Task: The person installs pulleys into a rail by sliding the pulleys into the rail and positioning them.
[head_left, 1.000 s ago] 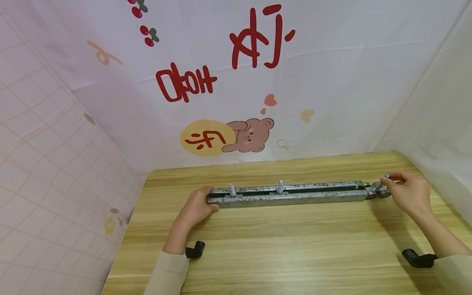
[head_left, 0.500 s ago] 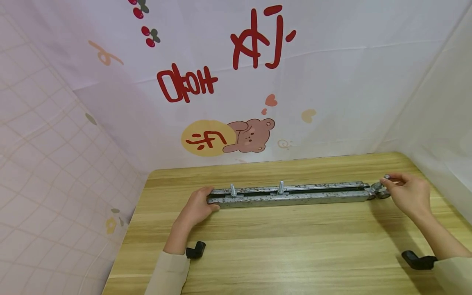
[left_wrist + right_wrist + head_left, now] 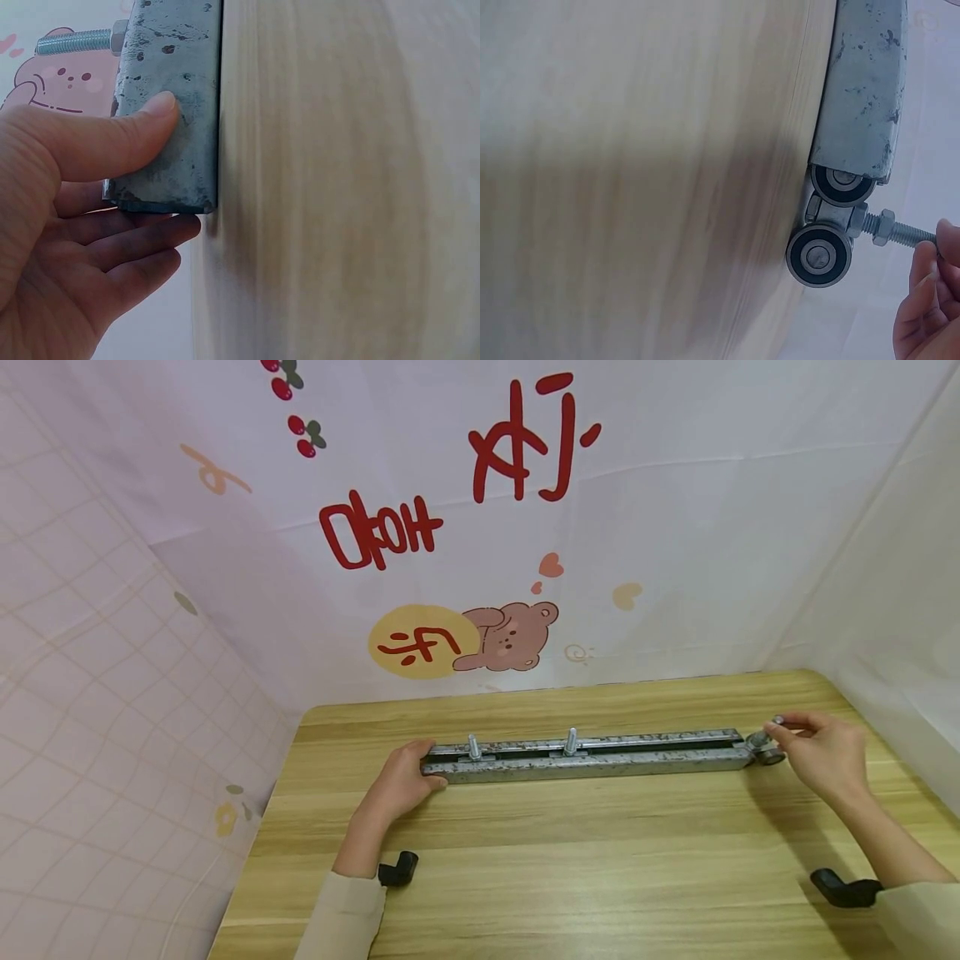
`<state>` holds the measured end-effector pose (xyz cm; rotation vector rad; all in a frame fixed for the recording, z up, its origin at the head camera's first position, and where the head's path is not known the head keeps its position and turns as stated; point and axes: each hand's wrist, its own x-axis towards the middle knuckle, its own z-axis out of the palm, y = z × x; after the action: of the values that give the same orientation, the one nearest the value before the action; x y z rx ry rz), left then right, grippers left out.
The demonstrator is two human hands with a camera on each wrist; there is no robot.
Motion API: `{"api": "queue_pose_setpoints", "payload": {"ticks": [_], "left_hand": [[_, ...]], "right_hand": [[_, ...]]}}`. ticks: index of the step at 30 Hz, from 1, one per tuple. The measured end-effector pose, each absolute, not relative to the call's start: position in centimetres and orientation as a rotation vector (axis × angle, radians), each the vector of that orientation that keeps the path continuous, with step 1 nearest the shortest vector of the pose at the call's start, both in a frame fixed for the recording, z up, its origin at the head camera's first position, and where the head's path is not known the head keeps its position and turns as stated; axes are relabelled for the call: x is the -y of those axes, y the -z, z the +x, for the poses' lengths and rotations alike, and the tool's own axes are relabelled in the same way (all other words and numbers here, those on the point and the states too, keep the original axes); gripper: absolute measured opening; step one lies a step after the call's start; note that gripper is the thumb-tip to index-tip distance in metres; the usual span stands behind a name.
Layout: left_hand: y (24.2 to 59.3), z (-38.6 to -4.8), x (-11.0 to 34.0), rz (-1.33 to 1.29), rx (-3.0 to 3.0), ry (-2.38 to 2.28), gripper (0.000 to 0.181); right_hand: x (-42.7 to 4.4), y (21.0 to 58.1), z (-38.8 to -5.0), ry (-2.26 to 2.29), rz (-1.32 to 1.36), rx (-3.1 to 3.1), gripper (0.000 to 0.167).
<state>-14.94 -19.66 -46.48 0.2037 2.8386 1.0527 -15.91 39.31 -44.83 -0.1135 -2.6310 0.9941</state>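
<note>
A grey metal channel rail (image 3: 622, 764) with a slot along its top lies across the wooden table. Two threaded bolts stand up from the slot: one near its left end (image 3: 473, 747), the other bolt (image 3: 572, 742) left of the middle. My left hand (image 3: 399, 783) grips the rail's left end, thumb flat on the near side in the left wrist view. At the other end sits a roller trolley (image 3: 818, 256) with bearing wheels. One wheel is partly inside the rail, another outside. My right hand (image 3: 828, 758) pinches the tip of the trolley's threaded bolt (image 3: 909, 234).
The wooden table (image 3: 570, 868) ends at a white printed cloth (image 3: 675, 527) behind it. Cloth also hangs to the left and right. Black bent pieces stand beside each sleeve, a left piece (image 3: 399, 868) and a right piece (image 3: 843, 889).
My right hand has moved a little to the left, carrying the trolley further into the rail's right end. The left hand and the rail stay practically in place.
</note>
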Motion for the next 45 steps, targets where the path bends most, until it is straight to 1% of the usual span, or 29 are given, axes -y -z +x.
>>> {"api": "queue_pose_setpoints", "payload": {"ticks": [6,16,24,45], "left_hand": [[46.4,-15.0,19.8,0.199,-2.835,-1.051,0.073],[46.2,-15.0,19.9,0.198,-2.837,-1.048,0.073],[46.3,-15.0,19.8,0.202,-2.837,-1.046,0.073],[46.4,-14.9,19.6,0.192,-2.835,-1.040,0.073]], "right_hand": [[-39.0,44.8,-15.9,-0.981,-0.107,2.656,0.042],[-38.1,44.9,-16.2,-0.875,-0.092,2.685,0.039],[-37.3,44.9,-15.9,-0.892,-0.104,2.693,0.042],[-36.0,45.1,-15.6,-0.969,-0.087,2.642,0.036]]}}
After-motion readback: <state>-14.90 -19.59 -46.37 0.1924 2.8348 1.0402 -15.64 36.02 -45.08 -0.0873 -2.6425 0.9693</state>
